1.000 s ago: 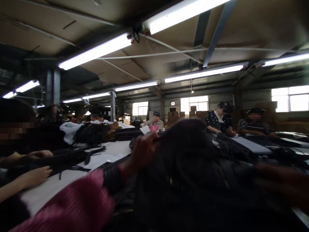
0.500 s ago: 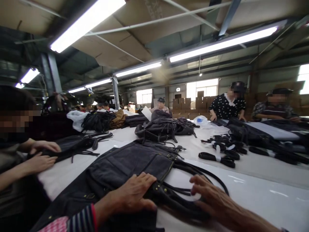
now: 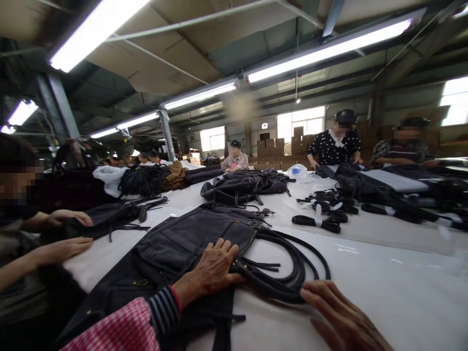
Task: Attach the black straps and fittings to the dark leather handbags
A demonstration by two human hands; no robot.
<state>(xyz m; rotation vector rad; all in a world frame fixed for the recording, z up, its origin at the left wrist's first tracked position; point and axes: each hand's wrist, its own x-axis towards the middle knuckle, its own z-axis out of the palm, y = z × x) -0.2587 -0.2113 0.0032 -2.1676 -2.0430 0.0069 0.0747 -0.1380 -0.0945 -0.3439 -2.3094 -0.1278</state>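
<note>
A dark grey fabric bag (image 3: 171, 243) with brass-coloured studs lies flat on the white table before me. Its black handles (image 3: 298, 261) curve out to the right in nested loops. Spread over the bag's edge, close to where the near handle is fixed, is my left hand (image 3: 215, 267); its fingers lie flat and the thumb points right. My right hand (image 3: 338, 307) has its fingers stretched, with the tips against the outer bend of the near handle. Its palm is turned away from view. Thin black straps (image 3: 261, 266) lie inside the loops.
Another dark bag (image 3: 237, 187) lies beyond mine. Bundled black straps (image 3: 316, 223) rest on the table (image 3: 395, 273) to the right. A co-worker's hands (image 3: 69, 234) work on a dark bag at left. Several people stand around the table, one in a dotted top (image 3: 334, 148).
My right hand has moved from above the handles to their outer bend. The handles now lie in a rounder curve. My left hand stays on the bag near the handle base.
</note>
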